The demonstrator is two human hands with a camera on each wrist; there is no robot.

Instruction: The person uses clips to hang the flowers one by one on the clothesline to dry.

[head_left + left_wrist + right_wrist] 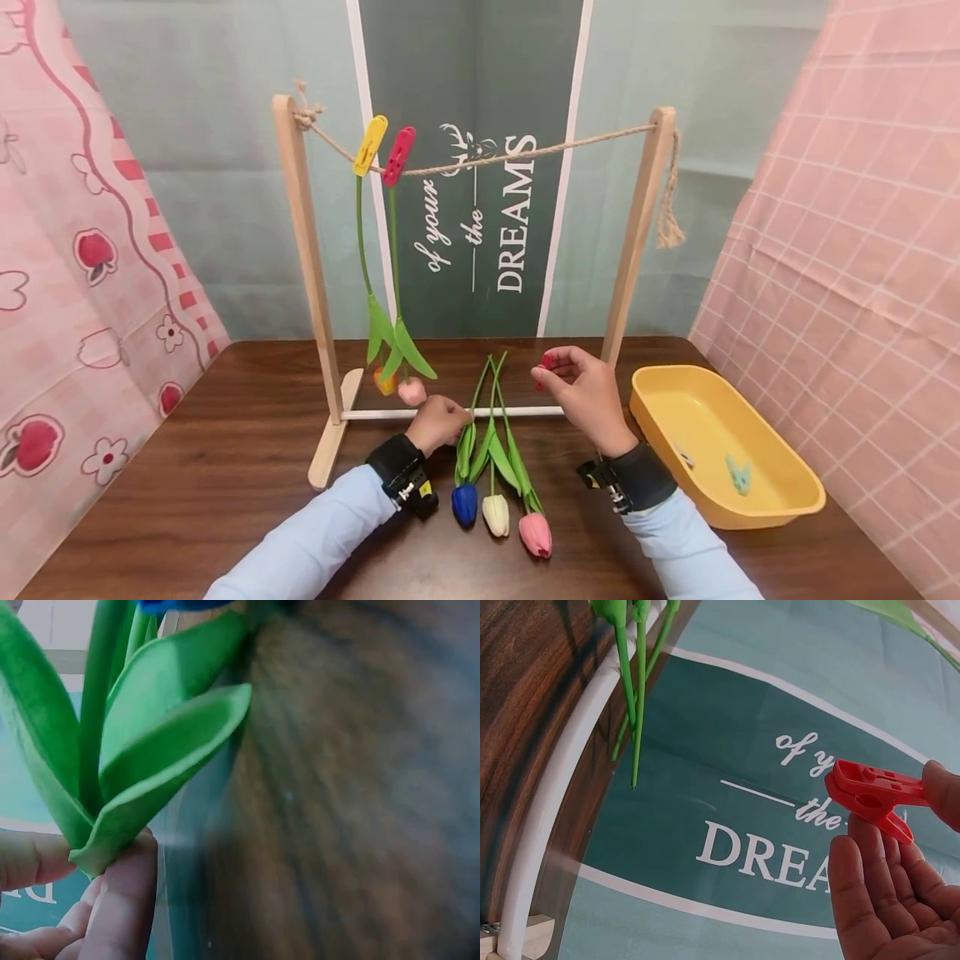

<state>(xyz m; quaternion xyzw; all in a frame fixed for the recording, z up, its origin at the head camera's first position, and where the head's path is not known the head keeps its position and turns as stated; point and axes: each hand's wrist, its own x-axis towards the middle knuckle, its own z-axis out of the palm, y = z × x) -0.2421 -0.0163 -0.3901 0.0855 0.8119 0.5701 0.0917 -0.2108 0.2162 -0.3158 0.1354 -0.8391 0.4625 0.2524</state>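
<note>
My left hand (438, 423) pinches the stem of a blue tulip (464, 506) lying on the table, just below its green leaves (161, 750) in the left wrist view. Beside it lie a white tulip (496, 515) and a pink tulip (536, 534), blooms toward me. Above the table on the right, my right hand (588, 398) holds a red clothespin (877, 791) between thumb and fingers. A yellow clothespin (370, 146) and a dark pink clothespin (399, 156) on the rope (525, 156) hold an orange tulip (386, 382) and a light pink tulip (412, 392), hanging bloom down.
A wooden frame with a left post (307, 250) and right post (637, 242) carries the sagging rope. Low between the posts runs a white bar (390, 414). At the right stands a yellow basin (750, 521) with a mint-green clothespin (738, 475) and a greyish one inside.
</note>
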